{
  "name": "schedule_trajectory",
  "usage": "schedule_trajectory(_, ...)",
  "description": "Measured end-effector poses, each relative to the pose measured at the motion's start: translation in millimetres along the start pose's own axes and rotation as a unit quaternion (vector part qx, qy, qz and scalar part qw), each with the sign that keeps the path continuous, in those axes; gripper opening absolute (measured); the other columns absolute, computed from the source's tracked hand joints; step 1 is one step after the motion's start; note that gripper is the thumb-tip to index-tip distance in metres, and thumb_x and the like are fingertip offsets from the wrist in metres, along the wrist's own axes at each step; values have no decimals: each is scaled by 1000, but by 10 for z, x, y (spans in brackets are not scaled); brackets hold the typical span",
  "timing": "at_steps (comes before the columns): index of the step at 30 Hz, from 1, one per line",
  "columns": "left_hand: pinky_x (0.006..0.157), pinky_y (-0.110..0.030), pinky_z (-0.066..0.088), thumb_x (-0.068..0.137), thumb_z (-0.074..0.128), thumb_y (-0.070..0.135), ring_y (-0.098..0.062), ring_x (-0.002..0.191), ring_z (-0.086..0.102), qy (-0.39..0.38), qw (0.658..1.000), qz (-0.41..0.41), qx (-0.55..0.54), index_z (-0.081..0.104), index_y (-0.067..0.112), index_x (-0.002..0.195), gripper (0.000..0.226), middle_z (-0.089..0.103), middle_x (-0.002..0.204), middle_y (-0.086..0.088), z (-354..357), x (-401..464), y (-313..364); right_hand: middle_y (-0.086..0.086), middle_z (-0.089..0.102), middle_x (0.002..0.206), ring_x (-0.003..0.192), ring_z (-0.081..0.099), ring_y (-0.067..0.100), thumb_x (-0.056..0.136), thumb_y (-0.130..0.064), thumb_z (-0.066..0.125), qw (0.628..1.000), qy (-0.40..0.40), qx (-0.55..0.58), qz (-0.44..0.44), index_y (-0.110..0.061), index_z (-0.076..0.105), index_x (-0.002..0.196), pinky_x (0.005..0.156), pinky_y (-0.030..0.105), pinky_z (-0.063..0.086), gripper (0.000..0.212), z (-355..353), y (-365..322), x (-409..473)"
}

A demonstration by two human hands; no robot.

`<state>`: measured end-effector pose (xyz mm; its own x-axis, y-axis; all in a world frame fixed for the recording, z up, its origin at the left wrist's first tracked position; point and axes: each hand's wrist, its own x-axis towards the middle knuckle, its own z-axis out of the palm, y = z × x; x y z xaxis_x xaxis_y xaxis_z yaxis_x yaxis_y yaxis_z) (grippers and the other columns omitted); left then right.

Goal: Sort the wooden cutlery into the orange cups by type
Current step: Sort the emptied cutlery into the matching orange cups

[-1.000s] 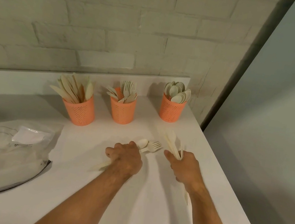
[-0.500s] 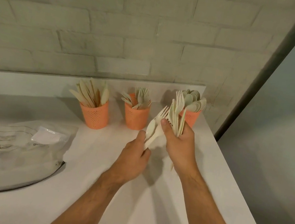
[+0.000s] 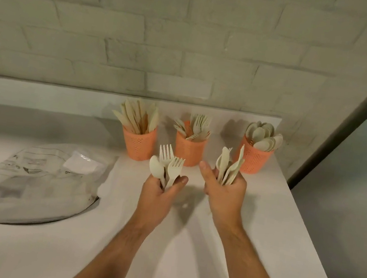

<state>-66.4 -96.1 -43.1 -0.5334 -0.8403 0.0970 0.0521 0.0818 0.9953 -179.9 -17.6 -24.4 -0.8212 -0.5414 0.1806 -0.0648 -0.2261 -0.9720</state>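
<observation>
Cutlery (image 3: 168, 165) now split — hands apart, left hand (image 3: 158, 195) gripping three.

Three orange perforated cups (image 3: 188, 150) | pale cream cutlery (image 3: 168, 164) | white counter (image 3: 183, 248) | grey-white brick wall (image 3: 170, 39) | grey bag (image 3: 38, 185)

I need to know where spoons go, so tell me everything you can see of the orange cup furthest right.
The rightmost orange perforated cup looks like plastic, tapering toward its base, its wall dotted with small holes. It stands upright on the white counter near the back right corner, close to the brick wall. Pale wooden spoons fill it, bowls up, fanning rightward over the rim. The cutlery bundle held in the right hand overlaps its left edge in view; contact cannot be told.
</observation>
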Motion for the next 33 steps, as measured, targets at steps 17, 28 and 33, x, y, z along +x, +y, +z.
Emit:
schedule_trajectory(17, 60, -26, 46, 92, 65, 12, -8, 62, 54, 83, 988, -126, -27, 62, 22, 81, 15, 59, 63, 13, 104, -59, -114, -2, 65, 64, 58, 59, 10, 91, -35, 70, 974, -47, -195, 102, -21, 65, 78, 58, 25, 48, 19, -25, 495, -25)
schedule_trajectory(28, 64, -47, 57, 95, 58, 3, -35, 73, 68, 74, 926, -272, -253, 66, 2, 102, 11, 72, 93, -25, 190, -109, 35, -2, 73, 79, 59, 64, 8, 104, -21, 48, 928, -229, -207, 207, -20, 71, 108, 58, 23, 49, 23, -39, 108, -42)
schedule_trajectory(33, 66, -40, 58, 97, 59, 13, -34, 78, 70, 51, 933, -275, -226, 69, 2, 108, 19, 71, 102, -28, 179, -106, 5, -1, 76, 77, 64, 73, 11, 93, -11, 68, 943, -181, -244, 137, -16, 77, 102, 59, 17, 56, 13, -27, 99, -114)
